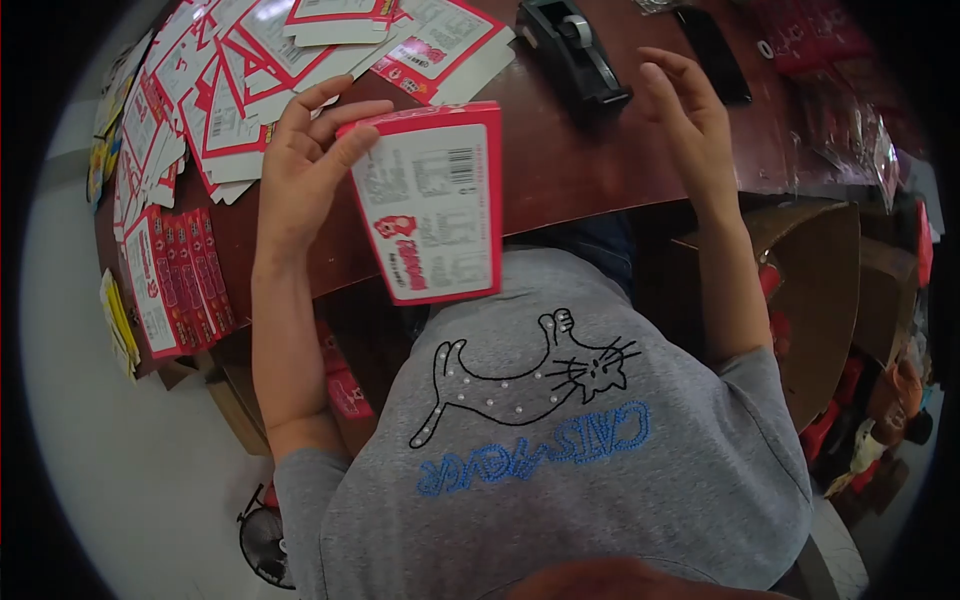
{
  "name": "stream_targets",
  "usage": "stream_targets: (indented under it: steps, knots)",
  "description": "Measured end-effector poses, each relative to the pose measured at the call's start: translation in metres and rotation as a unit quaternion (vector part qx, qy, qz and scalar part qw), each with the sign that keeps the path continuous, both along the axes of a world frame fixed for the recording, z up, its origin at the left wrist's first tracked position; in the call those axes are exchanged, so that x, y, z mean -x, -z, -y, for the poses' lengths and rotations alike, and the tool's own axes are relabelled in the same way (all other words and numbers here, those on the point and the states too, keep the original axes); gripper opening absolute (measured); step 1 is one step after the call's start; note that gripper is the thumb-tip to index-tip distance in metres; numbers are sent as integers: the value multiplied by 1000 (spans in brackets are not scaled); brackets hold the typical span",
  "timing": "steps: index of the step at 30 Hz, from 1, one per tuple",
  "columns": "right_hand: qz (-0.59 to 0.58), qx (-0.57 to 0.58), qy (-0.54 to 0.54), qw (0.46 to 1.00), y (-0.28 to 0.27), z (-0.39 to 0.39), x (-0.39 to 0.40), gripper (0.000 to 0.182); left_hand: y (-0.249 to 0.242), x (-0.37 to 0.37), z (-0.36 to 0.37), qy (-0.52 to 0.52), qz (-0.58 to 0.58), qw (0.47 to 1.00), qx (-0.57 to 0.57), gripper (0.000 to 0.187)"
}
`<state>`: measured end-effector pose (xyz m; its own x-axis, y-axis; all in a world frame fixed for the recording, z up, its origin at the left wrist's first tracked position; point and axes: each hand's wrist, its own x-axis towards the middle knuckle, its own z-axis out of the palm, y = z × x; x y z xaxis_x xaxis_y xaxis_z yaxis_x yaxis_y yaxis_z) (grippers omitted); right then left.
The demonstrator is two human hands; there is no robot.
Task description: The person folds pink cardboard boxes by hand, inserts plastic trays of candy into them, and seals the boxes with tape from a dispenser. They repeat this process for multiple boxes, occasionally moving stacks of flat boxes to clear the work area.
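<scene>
My left hand (312,165) is closed on the upper left end of a pink and white printed carton (432,205), its thumb on the near face and fingers behind. The carton is tilted over the table's front edge, showing a barcode and small print. My right hand (690,115) is raised over the table with thumb and fingers apart, holding nothing. Just left of it stands a black tape dispenser (572,60) with a roll of tape on it.
Flat pink and white cartons (235,95) lie in a loose heap at the back left. Several filled-out cartons (180,280) stand in a row at the left edge. A black phone-like slab (713,55) and clear plastic packets (845,120) lie right. An open cardboard box (810,290) stands below.
</scene>
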<state>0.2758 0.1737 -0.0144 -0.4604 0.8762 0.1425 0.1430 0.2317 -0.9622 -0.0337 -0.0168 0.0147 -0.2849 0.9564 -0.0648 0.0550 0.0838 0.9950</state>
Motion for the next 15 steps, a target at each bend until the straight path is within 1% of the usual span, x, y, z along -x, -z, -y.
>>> stream_targets:
  steps: [1,2,3,4,5,6,7,8,9,10,11,12,14,15]
  knots:
    - [53,7,40,998,8,-7,-7,33,3,7,-10,9,0,1000,-4,59]
    - [91,148,25,985,3,-4,-6,35,7,11,-19,17,-18,1000,-3,59]
    - [87,146,34,985,5,-3,-4,35,12,13,-29,26,-37,999,-1,58]
    - [75,177,24,981,11,-3,-1,33,25,14,-37,40,-106,993,-21,68]
    - [63,209,13,976,16,-4,1,31,19,1,-39,33,-194,980,26,76]
    - [59,209,19,976,18,-5,2,31,14,-17,-37,25,-281,957,73,84]
    - [22,183,15,983,22,-4,3,27,17,-32,-34,16,-379,916,131,108]
    - [-15,157,11,987,26,-4,2,25,16,-52,-29,21,-380,915,132,108]
    - [-17,160,13,987,29,-1,1,25,14,-72,-22,36,-468,863,187,111]
    - [-28,123,6,992,32,3,-2,23,16,-83,-17,49,-548,800,238,114]
    - [-39,86,-2,996,34,6,-4,21,29,-83,-11,37,-554,803,217,109]
    - [-38,91,-3,995,35,11,-6,21,34,-80,-9,39,-553,802,221,109]
    - [-83,108,-12,991,38,21,-11,17,40,-77,-5,21,-527,833,166,99]
    - [-83,113,-13,990,37,24,-12,17,42,-76,-4,23,-526,833,170,99]
